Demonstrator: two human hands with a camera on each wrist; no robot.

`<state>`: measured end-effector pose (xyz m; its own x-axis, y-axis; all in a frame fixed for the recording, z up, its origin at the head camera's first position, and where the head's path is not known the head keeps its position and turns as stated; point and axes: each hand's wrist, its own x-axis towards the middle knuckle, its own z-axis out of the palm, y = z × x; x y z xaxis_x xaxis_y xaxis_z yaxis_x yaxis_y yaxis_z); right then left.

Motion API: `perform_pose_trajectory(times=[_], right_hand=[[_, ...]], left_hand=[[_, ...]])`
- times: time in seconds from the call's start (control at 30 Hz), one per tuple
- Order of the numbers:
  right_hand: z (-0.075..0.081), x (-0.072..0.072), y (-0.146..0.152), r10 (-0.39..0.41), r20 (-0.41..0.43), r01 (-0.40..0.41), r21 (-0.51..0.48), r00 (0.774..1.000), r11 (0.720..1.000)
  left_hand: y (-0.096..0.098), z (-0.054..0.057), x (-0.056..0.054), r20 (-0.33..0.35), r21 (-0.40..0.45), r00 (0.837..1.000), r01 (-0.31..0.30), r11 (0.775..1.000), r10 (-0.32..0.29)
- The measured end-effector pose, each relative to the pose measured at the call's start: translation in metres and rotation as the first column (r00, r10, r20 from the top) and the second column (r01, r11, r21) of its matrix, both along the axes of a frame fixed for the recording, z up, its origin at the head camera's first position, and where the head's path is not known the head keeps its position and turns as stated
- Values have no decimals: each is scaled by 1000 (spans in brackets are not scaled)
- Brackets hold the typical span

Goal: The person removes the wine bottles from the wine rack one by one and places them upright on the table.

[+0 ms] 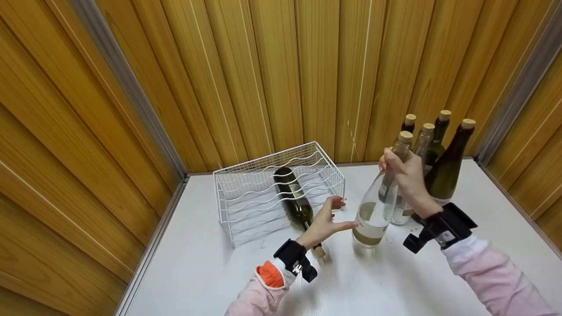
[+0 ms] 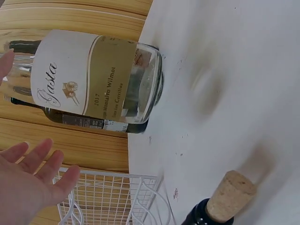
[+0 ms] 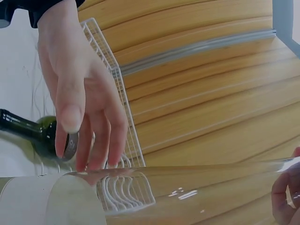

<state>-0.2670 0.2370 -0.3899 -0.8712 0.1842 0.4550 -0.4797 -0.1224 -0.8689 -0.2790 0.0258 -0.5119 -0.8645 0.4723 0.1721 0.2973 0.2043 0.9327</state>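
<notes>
My right hand (image 1: 408, 173) grips a corked clear glass bottle (image 1: 373, 213) around its neck. The bottle leans slightly, base down; I cannot tell whether the base touches the table. Its white and gold label (image 2: 89, 75) faces the left wrist camera. Beside the bottle's lower body, my left hand (image 1: 324, 224) is spread, thumb toward the glass, holding nothing; whether the thumb touches is unclear. Below that hand, a dark green wine bottle (image 1: 292, 193) lies in the white wire rack (image 1: 223, 206), its cork (image 2: 232, 196) pointing toward me past the rack's front.
Several more corked bottles stand upright behind and beside my right hand, among them a tall dark green bottle (image 1: 448, 171). A white table (image 1: 197, 281) carries everything. Wood-look panels (image 1: 316, 79) wall in the back and both sides.
</notes>
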Motion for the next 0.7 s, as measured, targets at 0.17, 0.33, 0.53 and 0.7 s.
perform_pose_trajectory(times=[0.17, 0.33, 0.53, 0.7], right_hand=[[-4, 5, 19, -47, 26, 48, -31, 999, 998], [-8, 7, 37, -131, 60, 135, -62, 989, 989], [-13, 5, 58, -213, 63, 220, -154, 975, 963], [-17, 5, 78, -279, 93, 290, -154, 956, 944]], left_hand=[[-4, -1, 0, -2, -1, 1000, -9, 1000, 9], [-7, -1, -2, -13, -7, 1000, -12, 1000, 12], [-9, -1, -2, -25, -15, 1000, -6, 1000, 5], [-11, -1, -4, -45, -28, 999, -3, 1000, 2]])
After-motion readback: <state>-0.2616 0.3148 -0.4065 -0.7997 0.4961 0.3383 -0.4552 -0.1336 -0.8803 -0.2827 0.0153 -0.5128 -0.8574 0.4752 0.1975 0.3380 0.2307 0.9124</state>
